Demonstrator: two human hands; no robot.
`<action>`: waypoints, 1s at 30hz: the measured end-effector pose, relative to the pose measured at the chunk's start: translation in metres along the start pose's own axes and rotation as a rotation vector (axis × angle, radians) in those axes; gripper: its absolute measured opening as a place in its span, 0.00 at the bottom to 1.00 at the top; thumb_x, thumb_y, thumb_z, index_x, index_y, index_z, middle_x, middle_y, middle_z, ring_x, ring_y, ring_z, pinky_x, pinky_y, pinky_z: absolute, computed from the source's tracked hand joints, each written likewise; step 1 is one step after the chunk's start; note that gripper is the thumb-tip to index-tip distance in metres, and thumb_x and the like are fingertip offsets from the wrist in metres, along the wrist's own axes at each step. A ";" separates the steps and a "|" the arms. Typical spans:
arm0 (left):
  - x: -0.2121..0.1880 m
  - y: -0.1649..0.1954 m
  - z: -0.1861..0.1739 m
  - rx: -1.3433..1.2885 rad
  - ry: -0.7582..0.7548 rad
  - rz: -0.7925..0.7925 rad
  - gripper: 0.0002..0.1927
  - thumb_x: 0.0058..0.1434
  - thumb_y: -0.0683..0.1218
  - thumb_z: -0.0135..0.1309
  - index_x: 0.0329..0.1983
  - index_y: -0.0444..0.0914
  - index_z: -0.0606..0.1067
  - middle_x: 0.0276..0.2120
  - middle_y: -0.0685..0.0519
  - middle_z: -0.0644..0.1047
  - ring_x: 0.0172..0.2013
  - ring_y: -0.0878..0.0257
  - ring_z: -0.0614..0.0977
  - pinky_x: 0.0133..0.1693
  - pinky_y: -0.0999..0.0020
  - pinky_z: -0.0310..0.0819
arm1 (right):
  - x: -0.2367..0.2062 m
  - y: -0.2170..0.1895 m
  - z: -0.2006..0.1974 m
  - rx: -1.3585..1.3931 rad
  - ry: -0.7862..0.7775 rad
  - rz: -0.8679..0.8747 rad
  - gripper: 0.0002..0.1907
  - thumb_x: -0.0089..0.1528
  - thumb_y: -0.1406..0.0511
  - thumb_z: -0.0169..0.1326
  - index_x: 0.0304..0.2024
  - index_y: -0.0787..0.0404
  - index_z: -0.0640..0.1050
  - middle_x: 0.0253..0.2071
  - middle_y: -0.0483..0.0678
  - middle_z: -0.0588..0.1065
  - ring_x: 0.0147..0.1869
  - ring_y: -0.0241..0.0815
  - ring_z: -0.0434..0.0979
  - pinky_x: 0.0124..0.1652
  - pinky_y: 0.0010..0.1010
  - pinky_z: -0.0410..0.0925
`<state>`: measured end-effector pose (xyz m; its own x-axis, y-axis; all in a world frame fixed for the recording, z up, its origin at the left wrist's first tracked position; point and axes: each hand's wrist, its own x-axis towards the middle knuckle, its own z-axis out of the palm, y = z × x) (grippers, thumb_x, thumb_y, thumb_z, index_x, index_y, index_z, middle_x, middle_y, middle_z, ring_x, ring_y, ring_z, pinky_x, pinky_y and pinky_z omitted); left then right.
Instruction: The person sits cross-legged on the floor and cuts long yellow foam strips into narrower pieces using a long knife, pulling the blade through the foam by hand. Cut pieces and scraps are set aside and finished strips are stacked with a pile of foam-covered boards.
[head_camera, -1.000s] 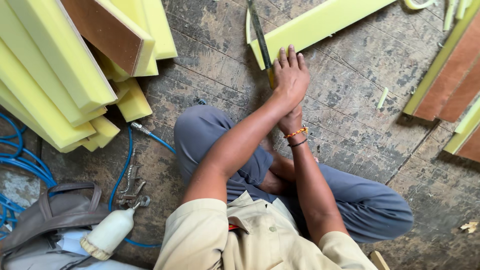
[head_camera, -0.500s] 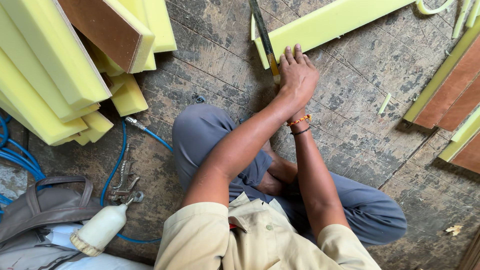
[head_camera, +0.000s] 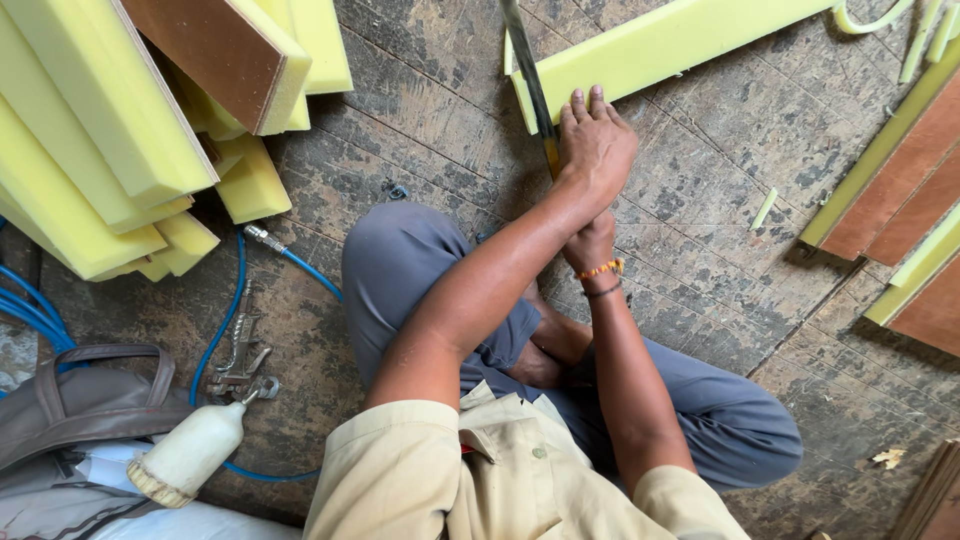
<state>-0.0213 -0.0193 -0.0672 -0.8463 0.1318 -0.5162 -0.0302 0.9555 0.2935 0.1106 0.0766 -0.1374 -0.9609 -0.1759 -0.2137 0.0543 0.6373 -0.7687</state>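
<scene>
On the floor ahead, the left hand (head_camera: 597, 150) lies flat, pressing the yellow foam strip (head_camera: 660, 45). Beneath it, the right hand (head_camera: 590, 243) apparently grips the saw blade (head_camera: 530, 85); grip obscured.

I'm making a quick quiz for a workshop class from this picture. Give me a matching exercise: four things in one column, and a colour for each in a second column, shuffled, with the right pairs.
Things:
1. foam strip under the left hand
2. air hose on the floor
3. bag at lower left
4. trousers of the seated person

Colours:
A. blue
B. brown
C. yellow
D. grey

Pairs: 1-C, 2-A, 3-B, 4-D
</scene>
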 end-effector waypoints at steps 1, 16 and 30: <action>-0.001 0.000 -0.001 0.026 -0.013 0.007 0.26 0.66 0.36 0.41 0.65 0.19 0.57 0.70 0.28 0.51 0.67 0.26 0.55 0.67 0.36 0.47 | 0.009 0.006 0.005 0.163 -0.014 0.096 0.14 0.64 0.61 0.64 0.48 0.62 0.81 0.44 0.51 0.81 0.48 0.37 0.81 0.48 0.32 0.75; -0.002 -0.003 -0.004 0.028 -0.060 0.029 0.27 0.69 0.36 0.43 0.71 0.26 0.57 0.73 0.31 0.51 0.70 0.31 0.57 0.70 0.39 0.50 | -0.079 -0.020 -0.036 -0.110 -0.054 0.100 0.22 0.61 0.70 0.59 0.59 0.57 0.78 0.34 0.56 0.78 0.33 0.47 0.80 0.38 0.35 0.72; 0.038 -0.046 0.000 -0.013 0.367 0.062 0.43 0.65 0.32 0.53 0.79 0.51 0.53 0.73 0.42 0.57 0.69 0.37 0.58 0.70 0.27 0.45 | -0.084 -0.005 -0.041 -0.140 -0.043 -0.017 0.17 0.59 0.69 0.60 0.52 0.60 0.80 0.46 0.55 0.81 0.49 0.50 0.83 0.48 0.35 0.75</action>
<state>-0.0522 -0.0578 -0.1008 -0.9811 0.0831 -0.1750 0.0218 0.9449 0.3267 0.1803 0.1195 -0.0911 -0.9486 -0.2180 -0.2294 -0.0035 0.7321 -0.6812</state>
